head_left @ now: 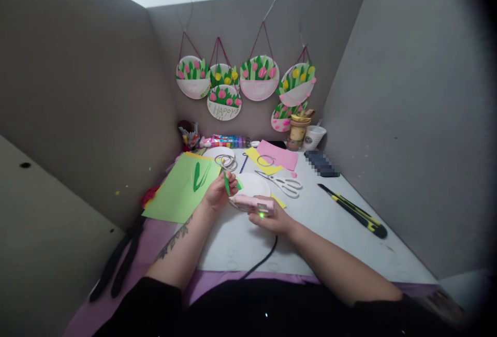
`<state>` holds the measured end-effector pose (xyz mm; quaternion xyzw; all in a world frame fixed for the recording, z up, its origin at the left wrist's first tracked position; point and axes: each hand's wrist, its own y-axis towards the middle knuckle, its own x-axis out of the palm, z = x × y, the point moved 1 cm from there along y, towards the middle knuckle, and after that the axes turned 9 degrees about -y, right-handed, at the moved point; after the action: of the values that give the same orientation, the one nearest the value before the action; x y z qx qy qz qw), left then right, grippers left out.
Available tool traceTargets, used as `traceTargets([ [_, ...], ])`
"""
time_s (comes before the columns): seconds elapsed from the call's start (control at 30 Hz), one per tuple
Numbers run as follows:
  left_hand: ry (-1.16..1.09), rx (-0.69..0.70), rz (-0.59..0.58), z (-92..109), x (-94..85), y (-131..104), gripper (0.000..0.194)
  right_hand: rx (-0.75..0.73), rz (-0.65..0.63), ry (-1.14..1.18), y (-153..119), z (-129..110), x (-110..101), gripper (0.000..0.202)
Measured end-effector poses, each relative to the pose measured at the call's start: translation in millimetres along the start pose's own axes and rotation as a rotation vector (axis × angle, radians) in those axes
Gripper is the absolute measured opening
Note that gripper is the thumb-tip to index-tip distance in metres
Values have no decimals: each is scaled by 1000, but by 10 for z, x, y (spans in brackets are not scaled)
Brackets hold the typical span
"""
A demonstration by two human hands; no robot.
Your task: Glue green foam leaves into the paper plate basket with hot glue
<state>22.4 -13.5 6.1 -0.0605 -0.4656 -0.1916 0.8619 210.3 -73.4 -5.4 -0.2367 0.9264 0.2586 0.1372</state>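
Observation:
Pinched in my left hand (222, 190) is a small green paper leaf (227, 183), held upright over the left edge of a white paper plate (256, 184). My right hand (269, 216) grips a pink glue gun (252, 204) with a lit green light and a black cord. The gun's tip points left, close to the base of the leaf; whether they touch is too small to tell. Another green paper piece shows just behind my left fingers.
Light green sheets (174, 192) with dark green cutouts lie left. White scissors (285, 184), a yellow-black cutter (357, 214), a phone (322, 164) and pink paper (279, 155) lie right. Cups (313, 137) stand behind. Decorated plates (259, 81) hang on the grey partition. Black-handled pliers (124, 259) lie lower left.

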Motion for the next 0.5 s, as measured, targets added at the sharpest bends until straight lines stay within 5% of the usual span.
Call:
traceTargets([
  [0.23,5,16,-43,-7,-2,-4,34,6,-12,53,12,-28,-4,22],
  [0.4,252,40,0,-37,-48,12,35,26,-88,292,-5,16,-24,32],
  [0.5,383,56,102,-46,-130,51,32,110,160,578,34,117,-153,39],
])
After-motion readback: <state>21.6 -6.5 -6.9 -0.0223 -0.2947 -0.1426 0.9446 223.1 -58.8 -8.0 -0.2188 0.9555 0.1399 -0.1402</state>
